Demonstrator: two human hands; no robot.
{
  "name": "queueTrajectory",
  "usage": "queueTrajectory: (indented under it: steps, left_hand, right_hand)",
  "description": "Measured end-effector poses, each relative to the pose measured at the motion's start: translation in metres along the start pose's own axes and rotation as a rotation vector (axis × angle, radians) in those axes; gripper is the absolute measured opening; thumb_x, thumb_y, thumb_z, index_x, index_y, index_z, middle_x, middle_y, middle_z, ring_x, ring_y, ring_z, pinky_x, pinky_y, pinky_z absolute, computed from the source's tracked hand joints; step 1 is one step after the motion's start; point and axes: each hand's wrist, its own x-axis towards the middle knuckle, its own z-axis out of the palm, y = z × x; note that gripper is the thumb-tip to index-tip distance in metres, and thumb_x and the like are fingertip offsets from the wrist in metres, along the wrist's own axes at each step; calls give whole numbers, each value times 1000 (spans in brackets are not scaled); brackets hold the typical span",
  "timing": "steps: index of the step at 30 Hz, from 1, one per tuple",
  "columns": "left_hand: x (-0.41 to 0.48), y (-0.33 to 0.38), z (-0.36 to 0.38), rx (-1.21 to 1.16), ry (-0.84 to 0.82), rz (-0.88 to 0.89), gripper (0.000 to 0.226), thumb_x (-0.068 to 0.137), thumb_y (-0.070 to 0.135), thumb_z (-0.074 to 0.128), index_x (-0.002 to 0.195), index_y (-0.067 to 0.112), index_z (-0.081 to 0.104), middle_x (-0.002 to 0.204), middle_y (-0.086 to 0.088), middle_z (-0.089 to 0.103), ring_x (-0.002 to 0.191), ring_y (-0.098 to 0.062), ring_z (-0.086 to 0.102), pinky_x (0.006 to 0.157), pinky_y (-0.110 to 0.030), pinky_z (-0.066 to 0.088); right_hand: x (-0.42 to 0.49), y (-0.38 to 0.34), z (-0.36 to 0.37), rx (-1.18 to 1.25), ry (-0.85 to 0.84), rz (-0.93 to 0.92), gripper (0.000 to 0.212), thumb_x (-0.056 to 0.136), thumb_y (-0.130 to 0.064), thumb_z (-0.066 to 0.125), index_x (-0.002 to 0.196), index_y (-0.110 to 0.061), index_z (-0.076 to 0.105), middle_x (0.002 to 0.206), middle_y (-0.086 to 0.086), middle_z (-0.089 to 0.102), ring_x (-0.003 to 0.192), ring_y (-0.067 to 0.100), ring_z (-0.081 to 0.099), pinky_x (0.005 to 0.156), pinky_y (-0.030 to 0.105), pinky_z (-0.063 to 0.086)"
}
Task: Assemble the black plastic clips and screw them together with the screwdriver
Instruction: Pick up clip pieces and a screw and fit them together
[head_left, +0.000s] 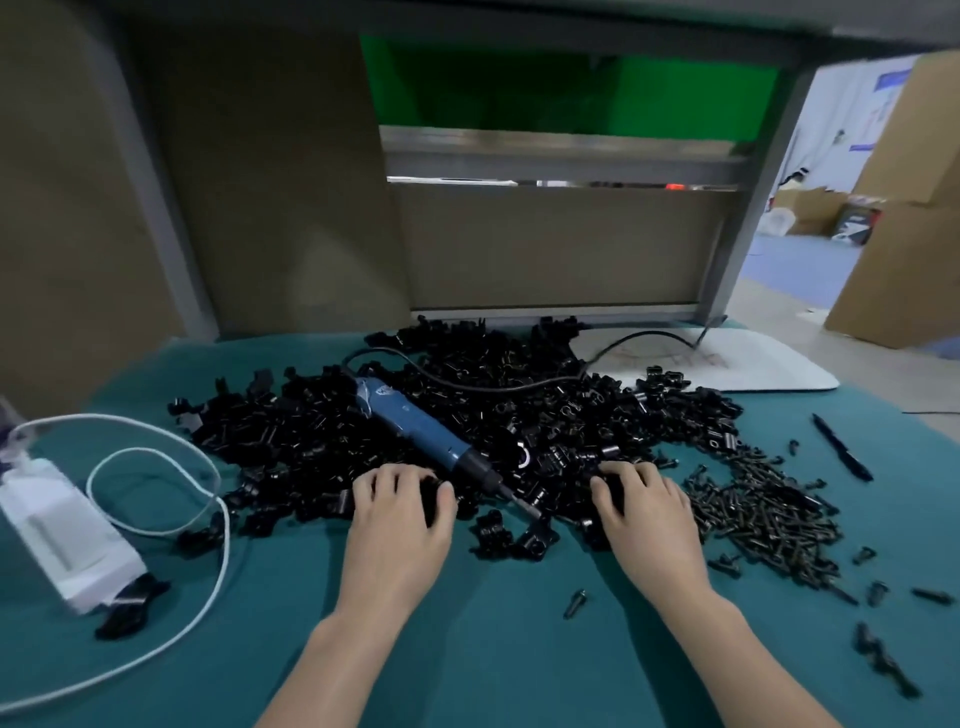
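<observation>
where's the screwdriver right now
In the head view, the blue screwdriver lies slanted on top of the pile of black clips, near the centre, its tip ending between the left hand and the right hand.

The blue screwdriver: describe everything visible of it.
The blue screwdriver is an electric tool with a blue plastic-looking body, black nose and metal bit. It lies slantwise on the pile of black clips, bit toward the person, between the left hand and right hand, gripped by neither. A black cord runs from its rear.
</observation>
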Motion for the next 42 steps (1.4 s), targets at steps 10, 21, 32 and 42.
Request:
queueTrajectory:
  steps: [10,21,32,42]
  left_hand:
    - [1,-3,-7,-267,50,-105,57,98,60,29,130,18,51,130,7,43,105,-6,44,84,-23,39]
    - [13,-1,0,-35,1,-69,57,97,64,23,123,20,50,118,4,54,101,-10,47,83,-24,32]
    - [16,5,-11,-73,19,-98,65,88,71,14,104,18,48,79,-1,63,75,-23,62,73,-43,51]
    - [20,-4,-10,-249,97,-119,58,93,70,17,104,22,49,71,6,57,65,-17,56,60,-36,43]
  right_hand:
    - [-2,-5,-2,20,13,21,43,106,-49,39,139,-26,55,137,1,56,128,24,51,113,42,34]
    - [-4,-7,-4,91,138,-65,35,103,-22,54,137,-16,60,133,6,61,125,29,49,111,50,40]
    - [60,-107,0,290,-100,-270,37,105,-30,50,142,-26,54,132,-1,59,123,23,53,101,41,47]
    - [108,-158,20,285,-305,-164,34,107,-30,50,133,-15,65,136,14,60,121,30,59,104,37,47]
